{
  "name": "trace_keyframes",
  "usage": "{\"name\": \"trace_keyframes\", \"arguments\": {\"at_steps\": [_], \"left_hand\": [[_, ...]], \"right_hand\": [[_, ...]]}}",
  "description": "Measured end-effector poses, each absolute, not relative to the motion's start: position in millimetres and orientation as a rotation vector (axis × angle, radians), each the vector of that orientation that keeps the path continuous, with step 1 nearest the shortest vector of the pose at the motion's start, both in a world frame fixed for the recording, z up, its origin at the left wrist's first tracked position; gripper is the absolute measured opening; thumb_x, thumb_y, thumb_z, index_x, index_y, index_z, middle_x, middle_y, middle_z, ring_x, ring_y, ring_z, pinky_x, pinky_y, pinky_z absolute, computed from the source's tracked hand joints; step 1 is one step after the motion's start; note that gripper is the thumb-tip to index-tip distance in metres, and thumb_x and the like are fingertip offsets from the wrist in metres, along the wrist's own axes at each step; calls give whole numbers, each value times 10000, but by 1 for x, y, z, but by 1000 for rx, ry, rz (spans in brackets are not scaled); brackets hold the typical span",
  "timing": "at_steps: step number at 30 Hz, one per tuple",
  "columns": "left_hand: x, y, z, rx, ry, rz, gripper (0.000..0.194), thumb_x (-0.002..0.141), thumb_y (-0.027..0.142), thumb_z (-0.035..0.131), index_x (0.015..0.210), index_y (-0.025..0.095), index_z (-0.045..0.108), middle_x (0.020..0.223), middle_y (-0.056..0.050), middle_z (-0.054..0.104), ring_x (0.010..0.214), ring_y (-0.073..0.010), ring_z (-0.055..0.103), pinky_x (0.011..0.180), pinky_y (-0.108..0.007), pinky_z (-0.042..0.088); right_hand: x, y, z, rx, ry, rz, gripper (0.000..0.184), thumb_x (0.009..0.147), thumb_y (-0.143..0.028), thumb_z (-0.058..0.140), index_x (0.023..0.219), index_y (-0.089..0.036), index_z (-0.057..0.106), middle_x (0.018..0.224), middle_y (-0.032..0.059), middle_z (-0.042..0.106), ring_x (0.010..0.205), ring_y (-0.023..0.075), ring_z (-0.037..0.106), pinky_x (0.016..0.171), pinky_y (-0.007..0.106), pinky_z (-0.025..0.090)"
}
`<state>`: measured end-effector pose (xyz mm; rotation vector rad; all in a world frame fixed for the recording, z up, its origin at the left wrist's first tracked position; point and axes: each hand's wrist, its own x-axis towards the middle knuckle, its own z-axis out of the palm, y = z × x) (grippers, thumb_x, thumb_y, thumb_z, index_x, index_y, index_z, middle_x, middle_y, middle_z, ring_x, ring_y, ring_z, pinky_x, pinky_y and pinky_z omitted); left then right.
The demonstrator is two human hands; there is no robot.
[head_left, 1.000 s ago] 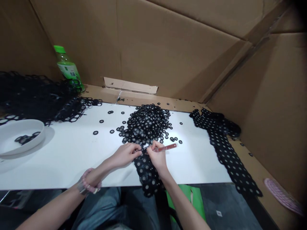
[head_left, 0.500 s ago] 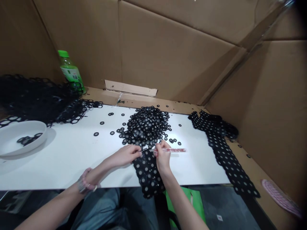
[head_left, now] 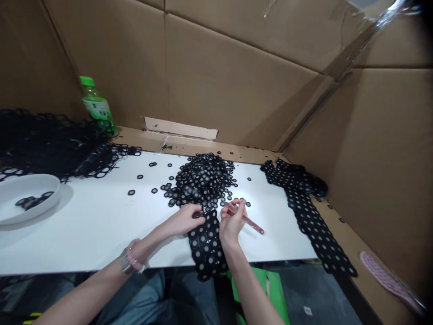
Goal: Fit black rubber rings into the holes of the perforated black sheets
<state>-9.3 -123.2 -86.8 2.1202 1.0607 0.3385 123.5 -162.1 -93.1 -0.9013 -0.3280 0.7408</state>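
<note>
A black sheet dotted with rows of pale round spots (head_left: pixel 207 248) lies at the table's front edge and hangs a little over it. My left hand (head_left: pixel 186 220) pinches the sheet's upper left corner between thumb and fingers. Just right of the sheet, my right hand (head_left: pixel 231 225) is turned palm partly up, its fingers closed around a thin reddish see-through stick (head_left: pixel 254 225). The stick slants down to the right, and its other end is hidden in the fingers. Beyond both hands rises a heap of small black rings with pale centres (head_left: pixel 203 176).
A white bowl (head_left: pixel 56 192) with a few black pieces stands left. Behind it are tangled black netting (head_left: pixel 50 144) and a green bottle (head_left: pixel 98 108). A long dotted strip (head_left: pixel 314 221) lies right, near a pink woven item (head_left: pixel 382 273). Cardboard walls (head_left: pixel 237 67) enclose the white table (head_left: pixel 101 225).
My right hand has rolled palm upward and come off the sheet's top edge. The stick has swung from level to slanting down right. My left hand keeps its pinch. The view has shifted slightly.
</note>
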Motion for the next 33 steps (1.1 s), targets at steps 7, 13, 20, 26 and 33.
{"name": "trace_keyframes", "arguments": {"at_steps": [7,13,20,26,33], "left_hand": [[-4,-122,-90,2058,1048,417,291,737,433,509,758,153,584,690,-11,581,670,-187,521,572,-247,337],[-11,-119,-97,2057,1010,440,262,753,367,498,686,144,617,639,-3,577,633,-162,499,577,-238,314],[-20,-120,-99,2030,997,432,269,781,347,486,718,140,646,564,23,516,538,-118,416,517,-215,267],[-20,-121,-100,1986,989,457,256,774,338,503,723,135,650,555,26,490,528,-109,384,505,-212,242],[-22,-120,-99,1915,904,469,263,765,338,508,637,126,597,551,29,452,545,-106,366,516,-212,239]], "right_hand": [[122,-162,-95,-979,-505,692,296,655,-312,690,620,-194,420,428,-100,454,345,44,386,368,166,270],[127,-165,-109,-1197,-791,824,298,687,-266,603,557,-216,339,397,-99,403,320,55,335,355,193,238],[126,-166,-115,-1385,-1018,769,265,608,-134,528,479,-215,312,386,-98,362,359,68,336,395,206,257],[126,-166,-115,-1416,-1005,831,253,624,-166,530,512,-225,311,370,-105,347,331,78,338,373,209,233],[122,-168,-111,-1499,-1245,632,275,644,-159,507,486,-211,287,455,-80,313,454,89,313,464,230,257]]}}
